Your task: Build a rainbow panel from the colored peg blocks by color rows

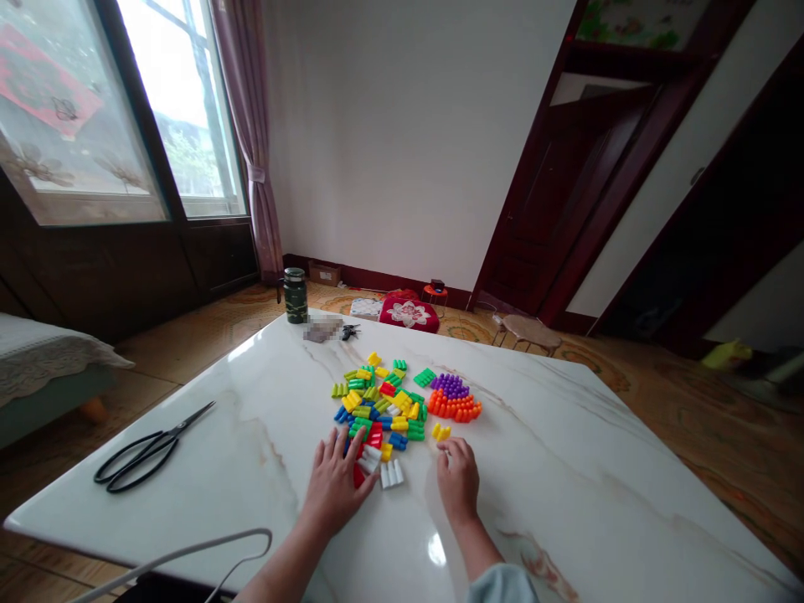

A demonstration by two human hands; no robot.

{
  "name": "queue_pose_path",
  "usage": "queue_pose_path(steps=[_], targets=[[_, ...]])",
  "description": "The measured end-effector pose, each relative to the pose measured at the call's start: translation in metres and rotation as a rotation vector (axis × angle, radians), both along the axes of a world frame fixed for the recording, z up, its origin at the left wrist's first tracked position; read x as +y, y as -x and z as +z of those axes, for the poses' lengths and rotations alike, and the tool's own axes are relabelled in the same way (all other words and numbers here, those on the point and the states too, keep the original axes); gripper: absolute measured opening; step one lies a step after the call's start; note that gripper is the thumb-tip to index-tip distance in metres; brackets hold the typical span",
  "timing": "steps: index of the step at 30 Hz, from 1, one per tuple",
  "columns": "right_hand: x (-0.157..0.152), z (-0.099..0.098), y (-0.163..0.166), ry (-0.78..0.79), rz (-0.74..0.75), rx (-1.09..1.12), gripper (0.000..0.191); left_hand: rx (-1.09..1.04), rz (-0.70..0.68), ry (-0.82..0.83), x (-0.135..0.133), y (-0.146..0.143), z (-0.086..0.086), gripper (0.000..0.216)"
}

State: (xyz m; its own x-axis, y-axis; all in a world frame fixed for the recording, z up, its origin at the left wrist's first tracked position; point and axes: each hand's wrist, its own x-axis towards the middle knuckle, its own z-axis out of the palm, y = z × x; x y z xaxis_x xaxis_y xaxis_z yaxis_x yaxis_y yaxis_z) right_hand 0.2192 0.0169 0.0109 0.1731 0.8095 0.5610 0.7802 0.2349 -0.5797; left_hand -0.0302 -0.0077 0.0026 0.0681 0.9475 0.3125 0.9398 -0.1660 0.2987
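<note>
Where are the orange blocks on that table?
In the head view, the orange blocks sit to the right of the mixed-colour pile, just on the near side of the purple blocks and beyond the right hand.

White veined tabletop [540,494]: multicolored block pile [403,402]; orange blocks [453,408], purple blocks [450,386] beside; black-handled scissors [171,434]; green bottle [295,296].

Hands [335,484] at coloured blocks [403,402], right grip unclear

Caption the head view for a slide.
Left hand on mixed blocks, right hand near a yellow block, scissors on the table.
</note>
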Motion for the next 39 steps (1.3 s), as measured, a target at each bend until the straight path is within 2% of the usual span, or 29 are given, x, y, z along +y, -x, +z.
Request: queue_pose_path(steps=[2,4,10,19,29,33,36,39], targets=[[0.0,-0.003,-0.007,0.025,-0.092,-0.048,0.021,-0.001,-0.002,0.004,-0.001,0.0,0.001,0.073],[0.002,-0.005,-0.009,0.074,-0.118,-0.107,0.019,0.001,0.002,0.013,-0.001,-0.001,0.003,0.073],[0.022,-0.001,0.002,0.182,-0.113,-0.213,0.021,0.025,0.003,0.034,-0.001,-0.001,0.003,0.074],[0.036,0.003,0.008,0.207,-0.099,-0.329,0.026,0.029,-0.004,0.014,0.0,0.0,-0.001,0.075],[0.039,-0.003,0.005,0.191,-0.073,-0.324,0.032,0.022,-0.004,0.022,-0.001,0.0,0.004,0.074],[0.037,-0.005,0.004,0.162,-0.054,-0.251,0.032,0.02,0.003,0.035,-0.003,-0.001,0.007,0.075],[0.041,0.0,0.011,0.072,0.022,-0.149,0.031,0.016,0.003,0.031,-0.003,-0.001,0.007,0.074],[0.053,0.014,0.03,0.022,0.139,-0.136,0.037,0.011,0.001,0.02,-0.002,-0.001,0.005,0.074]])
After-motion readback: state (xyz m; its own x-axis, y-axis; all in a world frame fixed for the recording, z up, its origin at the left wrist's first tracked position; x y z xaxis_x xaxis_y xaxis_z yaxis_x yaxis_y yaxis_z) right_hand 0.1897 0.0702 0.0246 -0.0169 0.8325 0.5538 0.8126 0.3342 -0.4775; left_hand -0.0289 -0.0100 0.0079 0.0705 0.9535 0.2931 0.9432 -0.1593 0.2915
